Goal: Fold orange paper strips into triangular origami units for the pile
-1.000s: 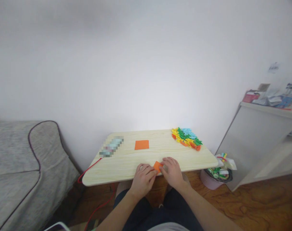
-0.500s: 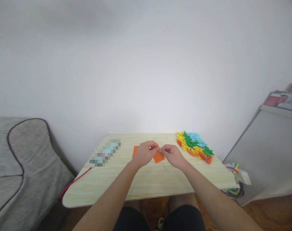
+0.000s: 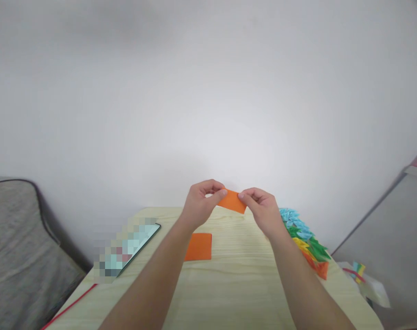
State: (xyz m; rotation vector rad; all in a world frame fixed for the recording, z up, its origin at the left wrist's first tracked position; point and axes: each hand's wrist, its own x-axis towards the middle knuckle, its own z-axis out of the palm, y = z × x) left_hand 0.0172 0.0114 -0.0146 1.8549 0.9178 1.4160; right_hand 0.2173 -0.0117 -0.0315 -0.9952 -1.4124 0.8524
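Note:
A small orange piece of paper (image 3: 232, 201) is held up above the far part of the table, stretched between both hands. My left hand (image 3: 204, 201) pinches its left end between thumb and fingers. At the upper right corner, my right hand (image 3: 261, 208) grips it the same way. Below my left hand, more orange paper (image 3: 199, 246) lies flat on the table, partly covered by my left forearm; whether it is one sheet or a stack I cannot tell.
The pale wooden table (image 3: 236, 279) stands against a white wall. A blurred-out phone-like device (image 3: 132, 252) with a red cable (image 3: 70, 302) lies at left. Folded paper pieces in blue, green, yellow and orange (image 3: 306, 238) sit at right, partly behind my right forearm. A grey sofa (image 3: 25, 247) is beyond the left edge.
Both hands have risen with the orange paper, which now shows as a strip between them. My view has moved closer to the table and tilted, so the phone-like device and folded pieces look larger.

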